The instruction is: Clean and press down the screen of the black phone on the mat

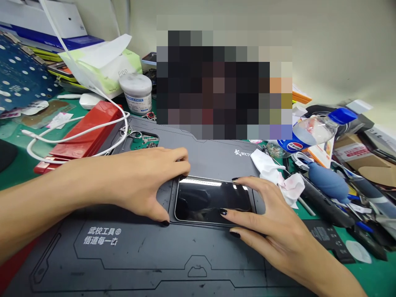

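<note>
A smartphone [207, 200] with a dark, glossy screen and a pale frame lies face up on a grey work mat [148, 255]. Around its right end, my right hand [269, 218] spans it, one fingertip at the far edge, one on the glass and another digit by the near edge. My left hand [136, 181] is beside the phone's left end, thumb and fingers spread apart. Its thumb rests near the mat by the close corner, while the fingers reach the far corner. Nothing shows between the left thumb and fingers.
Left are a red box [83, 132], a white cable [125, 119] and a lidded paste jar [136, 93]. A crumpled tissue [291, 187], blue air blower [328, 181] and tilted bottle [315, 130] stand right. Beyond the mat, a block is pixelated.
</note>
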`<state>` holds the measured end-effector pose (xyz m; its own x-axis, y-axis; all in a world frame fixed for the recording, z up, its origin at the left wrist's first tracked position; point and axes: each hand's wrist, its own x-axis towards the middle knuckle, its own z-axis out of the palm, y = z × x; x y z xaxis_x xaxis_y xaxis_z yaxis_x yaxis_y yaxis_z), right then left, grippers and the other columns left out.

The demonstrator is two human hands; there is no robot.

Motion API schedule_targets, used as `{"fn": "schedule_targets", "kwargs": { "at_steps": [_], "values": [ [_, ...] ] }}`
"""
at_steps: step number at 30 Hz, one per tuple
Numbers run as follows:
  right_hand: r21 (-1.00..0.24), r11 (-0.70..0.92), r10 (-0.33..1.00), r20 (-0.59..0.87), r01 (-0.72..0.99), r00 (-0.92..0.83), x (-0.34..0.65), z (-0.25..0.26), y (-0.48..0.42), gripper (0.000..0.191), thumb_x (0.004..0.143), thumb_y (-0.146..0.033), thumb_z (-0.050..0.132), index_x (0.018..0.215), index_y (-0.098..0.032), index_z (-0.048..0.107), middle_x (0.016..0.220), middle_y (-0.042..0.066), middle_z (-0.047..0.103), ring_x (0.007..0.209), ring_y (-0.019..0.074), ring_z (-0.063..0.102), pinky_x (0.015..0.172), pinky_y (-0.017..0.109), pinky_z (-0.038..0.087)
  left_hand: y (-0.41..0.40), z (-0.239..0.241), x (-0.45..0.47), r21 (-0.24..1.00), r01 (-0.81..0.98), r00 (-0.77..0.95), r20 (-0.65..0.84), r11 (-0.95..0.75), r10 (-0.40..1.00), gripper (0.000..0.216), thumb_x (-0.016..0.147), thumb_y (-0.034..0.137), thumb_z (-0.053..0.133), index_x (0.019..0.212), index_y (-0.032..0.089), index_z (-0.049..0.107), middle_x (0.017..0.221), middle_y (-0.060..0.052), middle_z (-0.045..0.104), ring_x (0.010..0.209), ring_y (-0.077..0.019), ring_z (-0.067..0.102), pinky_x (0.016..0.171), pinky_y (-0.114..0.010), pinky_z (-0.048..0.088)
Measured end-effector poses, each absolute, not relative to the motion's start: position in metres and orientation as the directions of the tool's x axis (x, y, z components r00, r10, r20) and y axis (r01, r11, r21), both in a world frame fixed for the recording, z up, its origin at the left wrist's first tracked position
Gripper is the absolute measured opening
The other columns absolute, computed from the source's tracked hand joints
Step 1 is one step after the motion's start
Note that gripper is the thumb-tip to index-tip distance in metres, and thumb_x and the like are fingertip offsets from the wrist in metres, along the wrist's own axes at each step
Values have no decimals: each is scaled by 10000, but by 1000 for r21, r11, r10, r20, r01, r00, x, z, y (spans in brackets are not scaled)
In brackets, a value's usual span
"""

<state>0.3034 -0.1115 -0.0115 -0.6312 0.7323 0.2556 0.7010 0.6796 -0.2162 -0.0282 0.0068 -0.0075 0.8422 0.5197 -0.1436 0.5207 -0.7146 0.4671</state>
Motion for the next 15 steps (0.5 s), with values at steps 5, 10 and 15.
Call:
{"fn": "schedule_targets", "kwargs": {
  "at_steps": [5, 10, 15],
  "values": [
    [-194, 688, 724, 257, 700, -640, 303, -9, -112, 282, 1126, -184, 638, 1330, -342, 753, 1536, 151, 533, 1413, 349, 570, 1078, 603, 584, 6, -4, -28, 458, 550, 828, -193, -698, 526, 539, 735, 474, 985, 1089, 251, 646, 1225, -42, 641, 942, -248, 645, 761, -361, 490],
    [-208, 676, 734, 273, 706, -622, 303, -7, -111, 279, 1110, -186, 669, 1303, -349, 787, 1513, 139, 575, 1386, 342, 609, 1057, 563, 596, 5, 0, -27, 463, 566, 818, -213, -682, 534, 527, 718, 456, 986, 1074, 249, 658, 1214, -35, 644, 931, -244, 657, 743, -359, 495],
    [-204, 673, 737, 275, 711, -618, 303, -8, -111, 282, 1111, -188, 668, 1304, -351, 792, 1515, 140, 573, 1382, 344, 611, 1067, 574, 590, 5, 2, -25, 446, 579, 811, -233, -682, 537, 531, 716, 437, 991, 1087, 247, 663, 1242, -44, 652, 943, -244, 673, 756, -354, 524]
  ]
}}
